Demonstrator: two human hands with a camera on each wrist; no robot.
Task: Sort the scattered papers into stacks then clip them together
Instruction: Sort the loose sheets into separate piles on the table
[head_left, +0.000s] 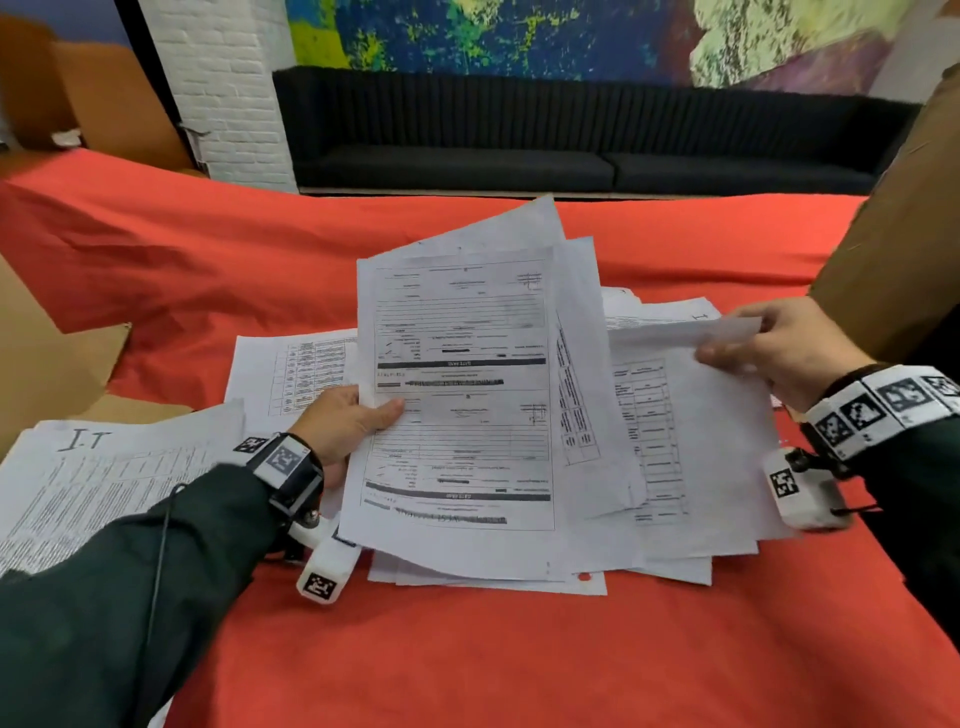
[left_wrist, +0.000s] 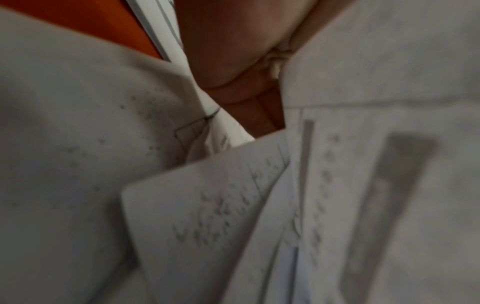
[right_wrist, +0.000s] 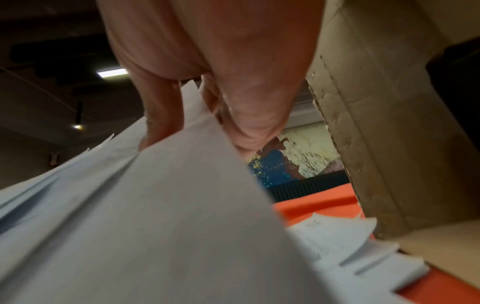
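A loose bundle of printed forms (head_left: 462, 395) is raised off the red tablecloth at the middle. My left hand (head_left: 353, 421) grips its left edge, thumb on the top sheet. My right hand (head_left: 769, 348) pinches the corner of a sheet with a table (head_left: 685, 441) at the right of the fan. In the left wrist view the palm (left_wrist: 233, 61) sits among blurred sheets (left_wrist: 363, 185). The right wrist view has my fingers (right_wrist: 166, 115) clamped on a pale sheet (right_wrist: 155, 226). More papers (head_left: 488, 579) lie flat beneath the bundle.
A stack marked "I.T" (head_left: 119, 478) lies at the left edge, and a table sheet (head_left: 291, 374) behind my left hand. Another pile (head_left: 654, 312) lies at the back right. Cardboard boxes stand at the left (head_left: 41, 358) and right (head_left: 898, 234). The red cloth (head_left: 519, 665) is bare in front.
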